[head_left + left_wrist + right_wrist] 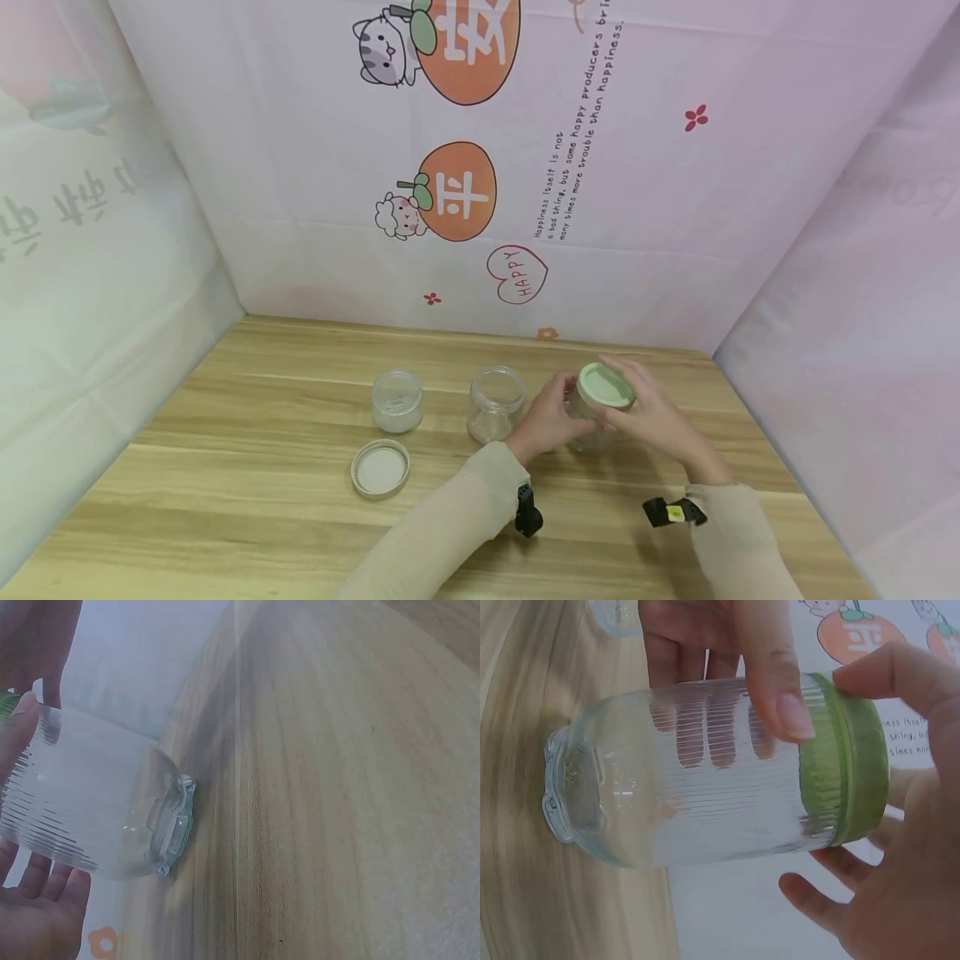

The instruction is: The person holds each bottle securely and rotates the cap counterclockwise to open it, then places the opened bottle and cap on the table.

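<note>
A clear glass jar [712, 817] with a ribbed upper body and a lobed base is held between both hands at the right of the group. On its mouth sits a green lid [604, 385]. The left hand [553, 421] grips the ribbed body, thumb on one side and fingers round behind, as the right wrist view shows. From the other side the right hand [654, 417] holds the lid, thumb and fingers spread about its rim. In the left wrist view the jar's base comes close over the wooden table [322, 825].
Just left of the left hand stands a lidless clear jar [495, 417]. A shorter clear jar [397, 404] is farther left, with a round pale lid [380, 469] lying inside-up in front of it. Printed white cloth [637, 275] hangs behind the table and along both sides.
</note>
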A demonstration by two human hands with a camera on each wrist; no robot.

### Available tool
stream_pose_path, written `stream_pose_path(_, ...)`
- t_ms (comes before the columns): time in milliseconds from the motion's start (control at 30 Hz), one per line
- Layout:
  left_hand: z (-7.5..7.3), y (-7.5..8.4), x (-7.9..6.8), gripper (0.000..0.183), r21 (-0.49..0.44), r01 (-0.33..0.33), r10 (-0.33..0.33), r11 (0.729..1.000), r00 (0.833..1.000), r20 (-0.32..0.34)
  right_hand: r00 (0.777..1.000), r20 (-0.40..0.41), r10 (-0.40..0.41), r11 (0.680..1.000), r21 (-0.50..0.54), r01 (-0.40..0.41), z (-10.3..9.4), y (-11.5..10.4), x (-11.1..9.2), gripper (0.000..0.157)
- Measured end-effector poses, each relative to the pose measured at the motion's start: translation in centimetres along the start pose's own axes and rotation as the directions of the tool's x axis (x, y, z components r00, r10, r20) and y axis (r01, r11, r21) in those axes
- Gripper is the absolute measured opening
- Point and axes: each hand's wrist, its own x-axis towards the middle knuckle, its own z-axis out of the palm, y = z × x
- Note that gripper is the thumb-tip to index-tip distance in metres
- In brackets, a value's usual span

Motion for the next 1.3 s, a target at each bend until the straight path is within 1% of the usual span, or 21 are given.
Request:
stream_pose_path(100,0.1,-0.1,0.0,0.081,-0.010,-0.002,0.002,1.000,1.000,0.000,0.999,0.040,-0.015,0.997,0.072,0.012,-0.1,0.3,0.1,0.073)
stream_pose_path(167,0.1,-0.1,0.0,0.080,-0.020,-0.003,0.003,1.000,1.000,0.003,0.998,0.056,-0.031,0.995,0.100,0.025,-0.2,0.4,0.1,0.073)
stream_pose_path(233,0.1,-0.1,0.0,0.081,-0.022,-0.006,0.006,1.000,1.000,0.005,0.997,0.064,-0.046,0.993,0.112,0.038,-0.1,0.5,0.0,0.075)
stream_pose_path(333,0.1,0.0,0.0,0.082,-0.020,-0.004,0.004,1.000,1.000,0.005,0.997,0.055,-0.047,0.995,0.095,0.042,-0.1,0.4,0.0,0.077)
stream_pose_path(467,0.1,0.1,-0.1,0.082,-0.013,0.005,-0.005,1.000,1.000,0.004,1.000,0.014,-0.011,0.999,0.032,0.011,0.1,0.1,-0.1,0.074)
stream_pose_path(600,0.0,0.3,-0.2,0.082,-0.012,0.000,0.000,1.000,1.000,0.003,0.998,-0.048,0.030,0.997,-0.073,-0.033,0.3,-0.4,0.1,0.073)
stream_pose_path(733,-0.1,0.2,-0.2,0.083,-0.024,-0.003,0.003,1.000,1.000,0.008,0.990,-0.116,0.076,0.978,-0.187,-0.096,0.5,-0.9,0.2,0.076)
stream_pose_path(833,-0.1,0.1,-0.1,0.083,-0.028,-0.006,0.006,1.000,1.000,0.007,0.983,-0.155,0.102,0.959,-0.247,-0.138,0.5,-1.3,0.1,0.077)
stream_pose_path(1100,-0.1,-0.1,0.1,0.085,-0.024,-0.029,0.029,0.999,1.000,0.005,0.972,-0.213,0.099,0.935,-0.314,-0.164,0.5,-2.0,0.0,0.081)
stream_pose_path(1300,-0.1,-0.1,0.1,0.084,-0.036,-0.045,0.046,0.998,0.999,0.007,0.970,-0.220,0.099,0.915,-0.362,-0.176,0.6,-2.1,-0.2,0.084)
